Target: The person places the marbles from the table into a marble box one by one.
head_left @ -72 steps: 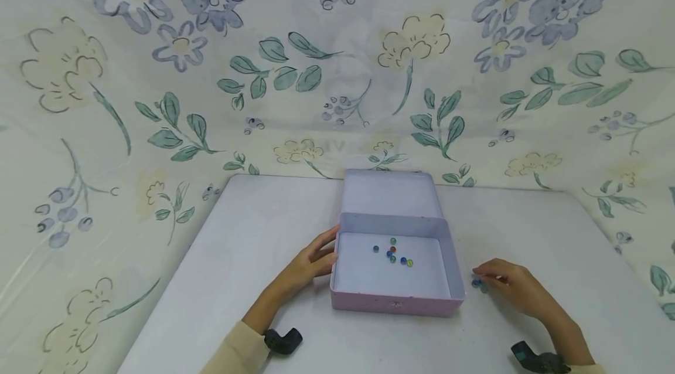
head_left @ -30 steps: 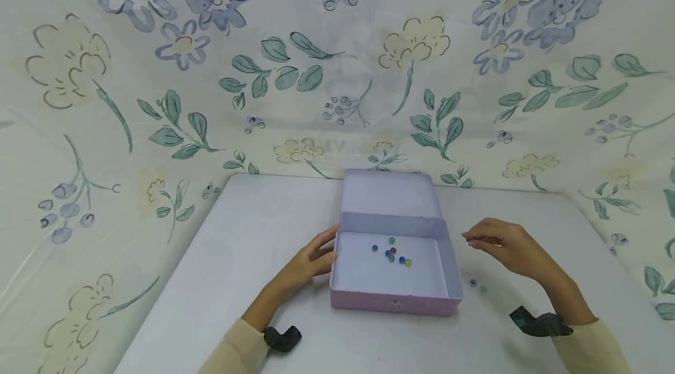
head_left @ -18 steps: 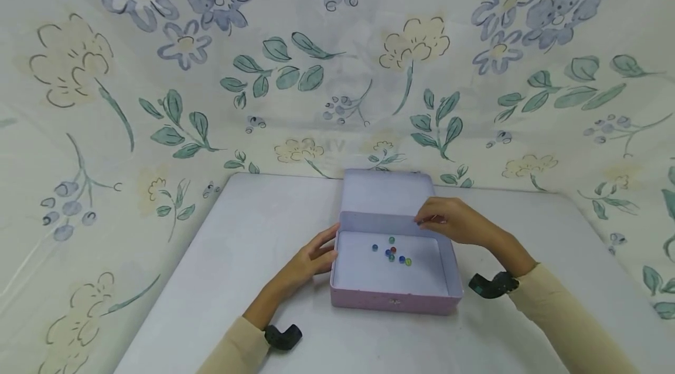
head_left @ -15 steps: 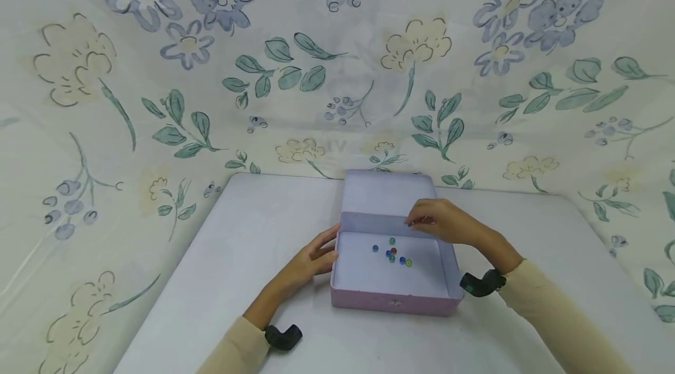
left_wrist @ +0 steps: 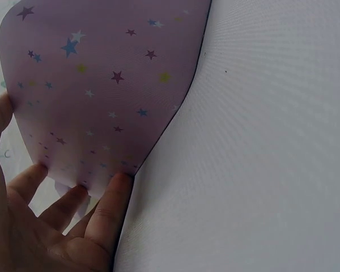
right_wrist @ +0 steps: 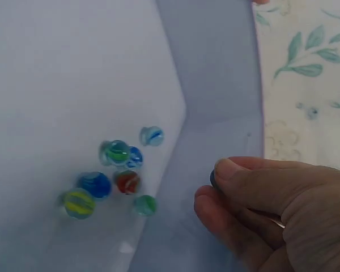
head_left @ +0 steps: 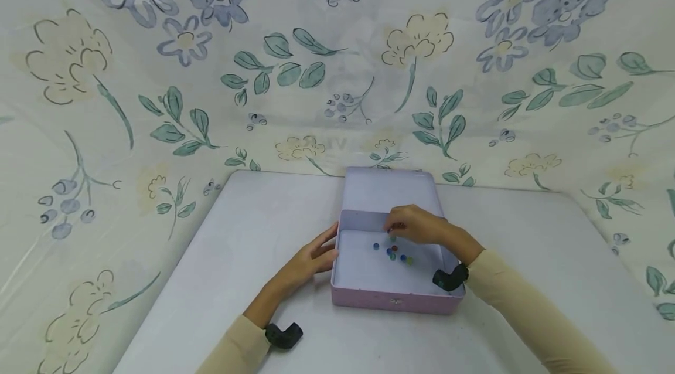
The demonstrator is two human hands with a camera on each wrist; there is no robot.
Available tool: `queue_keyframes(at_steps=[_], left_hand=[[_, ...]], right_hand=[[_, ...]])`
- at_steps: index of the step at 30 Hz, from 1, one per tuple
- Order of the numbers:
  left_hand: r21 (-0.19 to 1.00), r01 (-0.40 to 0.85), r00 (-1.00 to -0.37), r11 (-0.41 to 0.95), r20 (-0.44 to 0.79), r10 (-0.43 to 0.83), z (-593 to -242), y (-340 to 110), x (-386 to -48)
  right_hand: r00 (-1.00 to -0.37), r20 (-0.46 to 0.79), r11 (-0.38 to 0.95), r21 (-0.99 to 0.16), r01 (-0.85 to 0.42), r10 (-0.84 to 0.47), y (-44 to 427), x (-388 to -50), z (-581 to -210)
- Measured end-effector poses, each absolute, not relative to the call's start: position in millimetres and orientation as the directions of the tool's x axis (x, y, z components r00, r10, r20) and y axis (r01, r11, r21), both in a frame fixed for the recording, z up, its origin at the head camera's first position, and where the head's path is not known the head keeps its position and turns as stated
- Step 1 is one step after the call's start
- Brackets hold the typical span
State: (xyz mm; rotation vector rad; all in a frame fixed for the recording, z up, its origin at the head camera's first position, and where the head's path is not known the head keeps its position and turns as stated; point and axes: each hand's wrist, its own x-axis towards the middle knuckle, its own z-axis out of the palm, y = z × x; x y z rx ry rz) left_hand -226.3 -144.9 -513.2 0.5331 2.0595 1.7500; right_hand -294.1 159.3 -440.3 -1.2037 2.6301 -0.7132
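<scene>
The lidded tin box (head_left: 395,302), pink outside and pale lilac inside, stands with its lid thrown back. On its floor lie several glass marbles, among them a red one (right_wrist: 128,182), a yellow-streaked one (right_wrist: 79,203) and a blue one (right_wrist: 94,185). My right hand (head_left: 419,225) is over the back of the box, pinching a dark marble (right_wrist: 213,180) between thumb and fingers; most of that marble is hidden. With fairly straight fingers my left hand (head_left: 303,261) touches the box's left side, whose star-printed wall (left_wrist: 118,77) fills much of the left wrist view.
The box stands on a white table (head_left: 258,216), with its raised lid (head_left: 390,189) toward the back edge. Flower-patterned cloth (head_left: 295,110) hangs behind and around the table. My right sleeve (head_left: 527,309) crosses the area right of the box and hides part of the tabletop.
My right hand has picked up a marble from the table right of the box, then moved left over the box with it. My left hand has stayed at the box's side.
</scene>
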Motion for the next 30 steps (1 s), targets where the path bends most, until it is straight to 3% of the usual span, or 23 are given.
queue_keyframes(at_steps=[12,22,30], left_hand=[[0.987,0.028,-0.861,0.157,-0.056,0.505,-511,-144,-225],[0.99,0.049,-0.846,0.131,-0.029,0.533,-514,-146,-227],[0.991,0.043,-0.847,0.125,-0.03,0.53,-514,-146,-227]], right_hand=[[-0.699,-0.058,0.657,-0.404,-0.637,-0.713,143,-289,-457],[-0.638,-0.012,0.614,-0.288,-0.735,-0.77,141,-291,-472],[-0.632,-0.007,0.613,-0.255,-0.748,-0.775,141,-290,-472]])
